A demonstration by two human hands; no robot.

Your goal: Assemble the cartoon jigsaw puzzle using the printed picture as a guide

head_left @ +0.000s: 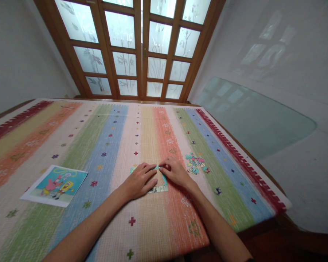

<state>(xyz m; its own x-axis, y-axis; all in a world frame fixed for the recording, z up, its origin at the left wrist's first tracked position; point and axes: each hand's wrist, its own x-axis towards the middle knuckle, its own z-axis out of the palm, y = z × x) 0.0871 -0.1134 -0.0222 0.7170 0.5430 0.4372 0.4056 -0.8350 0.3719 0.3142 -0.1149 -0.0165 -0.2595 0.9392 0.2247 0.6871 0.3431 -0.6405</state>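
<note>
A partly joined jigsaw puzzle [161, 189] lies on the striped tablecloth, its border pieces forming a frame with cloth showing inside. My left hand [141, 181] rests over the puzzle's left side, fingers stretched out and slightly apart, index fingertip at the top edge. From the right, my right hand [175, 171] reaches to the same top edge, thumb and index finger pinched at a small teal puzzle piece [157, 167]. Both hands hide much of the puzzle. Beyond my right hand sits a loose pile of puzzle pieces [196, 163], teal, pink and yellow.
A printed cartoon picture [58, 186] lies at the left on the striped tablecloth [109, 214]. Wooden doors with frosted panes [123, 63] stand behind the table. A pale green glass panel [254, 116] is along the right wall. The table's front edge runs near my forearms.
</note>
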